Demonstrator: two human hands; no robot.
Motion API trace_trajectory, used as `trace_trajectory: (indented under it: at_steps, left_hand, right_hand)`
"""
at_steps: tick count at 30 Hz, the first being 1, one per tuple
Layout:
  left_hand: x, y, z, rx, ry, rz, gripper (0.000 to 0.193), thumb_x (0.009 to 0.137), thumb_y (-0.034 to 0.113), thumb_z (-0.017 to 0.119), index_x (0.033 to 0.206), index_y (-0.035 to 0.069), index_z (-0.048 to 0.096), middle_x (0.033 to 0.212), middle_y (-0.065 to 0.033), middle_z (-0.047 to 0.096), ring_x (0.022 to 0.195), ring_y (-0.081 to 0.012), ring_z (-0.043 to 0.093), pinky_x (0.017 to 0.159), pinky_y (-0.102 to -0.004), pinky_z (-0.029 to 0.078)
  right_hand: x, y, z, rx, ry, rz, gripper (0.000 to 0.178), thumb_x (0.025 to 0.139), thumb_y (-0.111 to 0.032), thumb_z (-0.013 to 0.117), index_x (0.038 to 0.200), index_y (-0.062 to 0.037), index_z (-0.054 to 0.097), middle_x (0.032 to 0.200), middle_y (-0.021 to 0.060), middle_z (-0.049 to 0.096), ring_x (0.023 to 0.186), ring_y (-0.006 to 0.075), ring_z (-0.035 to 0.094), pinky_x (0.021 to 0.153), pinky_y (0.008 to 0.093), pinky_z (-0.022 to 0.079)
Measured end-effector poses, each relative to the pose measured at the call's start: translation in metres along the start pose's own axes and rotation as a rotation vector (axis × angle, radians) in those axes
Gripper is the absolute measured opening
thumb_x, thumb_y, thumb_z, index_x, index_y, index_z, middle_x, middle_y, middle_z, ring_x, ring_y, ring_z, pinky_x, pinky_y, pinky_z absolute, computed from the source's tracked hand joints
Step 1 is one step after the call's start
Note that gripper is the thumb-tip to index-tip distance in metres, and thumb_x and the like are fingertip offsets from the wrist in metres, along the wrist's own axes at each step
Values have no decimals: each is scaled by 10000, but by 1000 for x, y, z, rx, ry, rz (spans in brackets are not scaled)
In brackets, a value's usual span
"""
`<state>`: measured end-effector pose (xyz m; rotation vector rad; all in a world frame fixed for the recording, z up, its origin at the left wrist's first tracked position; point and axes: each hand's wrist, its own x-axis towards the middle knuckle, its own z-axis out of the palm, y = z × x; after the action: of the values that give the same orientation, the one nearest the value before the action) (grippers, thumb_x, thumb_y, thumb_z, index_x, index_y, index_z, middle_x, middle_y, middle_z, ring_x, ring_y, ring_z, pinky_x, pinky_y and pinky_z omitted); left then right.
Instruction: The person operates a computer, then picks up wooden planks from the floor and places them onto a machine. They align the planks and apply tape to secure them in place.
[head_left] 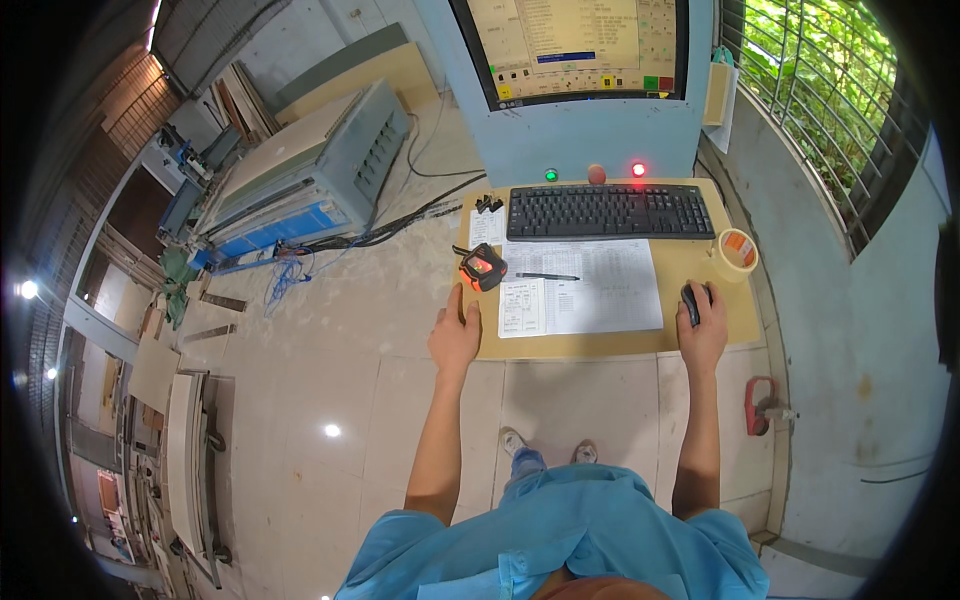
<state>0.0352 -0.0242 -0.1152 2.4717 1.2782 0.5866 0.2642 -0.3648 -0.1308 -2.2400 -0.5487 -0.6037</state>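
The right grip (706,337) is closed over the mouse (689,304) at the bench's (743,322) right side; steer it lightly, clear of the tape (738,252), watching the screen (580,35). The left grip (455,340), loosely open, looks empty near the black-and-red tool (488,268).

- The mouse (690,306) is small, black and rounded. It lies flat on the tabletop (742,312), near the right edge. The right hand (704,335) covers a lot of it, so mostly its left side and front show. Its front points away from the person.
- The gadget (484,266) is chunky, black and bright orange, with a reddish patch on top. It sits at the left edge of the tabletop, turned a bit crooked. A thin black bit pokes out at its far left corner. It is just past the left hand's (456,338) fingertips; touching or not is hard to tell.
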Motion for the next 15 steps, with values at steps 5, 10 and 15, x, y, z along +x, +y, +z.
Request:
trace_trajectory:
  at_steps: [5,10,15]
  left_hand:
    - [0,1,0,-7,10,1,555,978,457,540,1494,258,496,1015,-165,705,863,-361,716,765,-484,563]
    - [0,-1,2,-3,30,11,556,973,453,549,1490,256,500,1007,-161,706,864,-361,716,764,-486,563]
    - [1,-1,2,-20,3,-4,553,968,451,552,1487,266,504,1030,-165,704,886,-361,715,771,-491,562]
  right_hand:
    - [0,1,1,7,12,-9,427,866,-163,698,1292,-153,670,1376,204,572,1225,384,579,1017,451,486]
    - [-1,0,1,22,24,-3,416,860,-153,702,1275,-149,679,1372,203,576,1217,385,584,1012,448,490]
    - [0,1,0,19,21,-13,415,856,-151,703,1270,-147,681,1364,199,581,1213,384,586,1011,445,491]
